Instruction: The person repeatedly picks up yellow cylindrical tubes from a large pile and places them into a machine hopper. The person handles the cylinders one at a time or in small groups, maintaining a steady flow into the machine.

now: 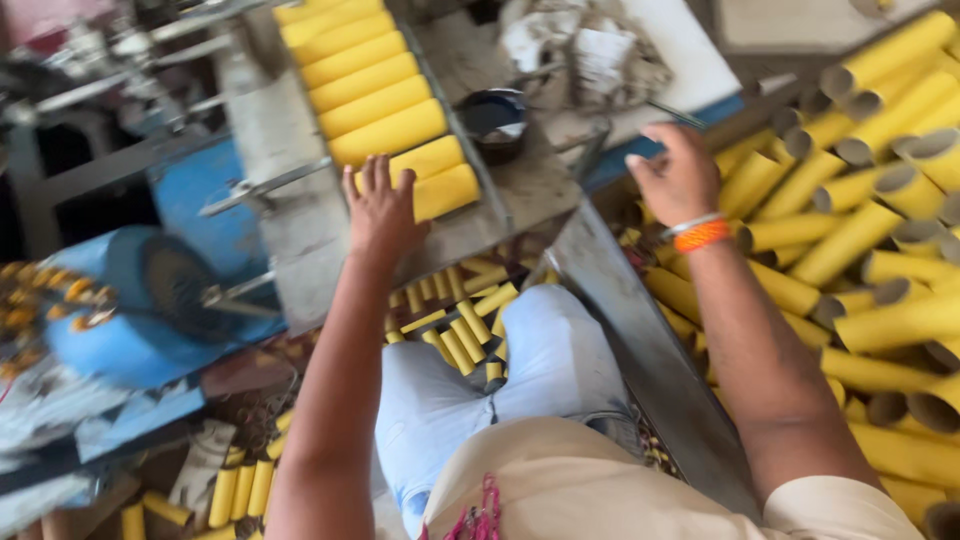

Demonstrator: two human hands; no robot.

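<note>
Head view: the left hand (382,210) lies flat, fingers spread and holding nothing, on the nearest yellow tube (432,180) in the row on the desk (300,230); the tube's long axis runs crosswise just beyond the fingertips. The right hand (678,175) hovers loosely open above the heaped tube pile (880,250), its palm side hidden and blurred.

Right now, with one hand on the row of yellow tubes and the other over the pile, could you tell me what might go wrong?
1. The left hand presses the end of the row of yellow tubes on the metal tray; a hard push might roll the last tubes off the open end.
2. The right hand hovers near the dark bowl; a careless sweep could tip it.
3. The loose pile of tubes could slide towards the lap.
</note>
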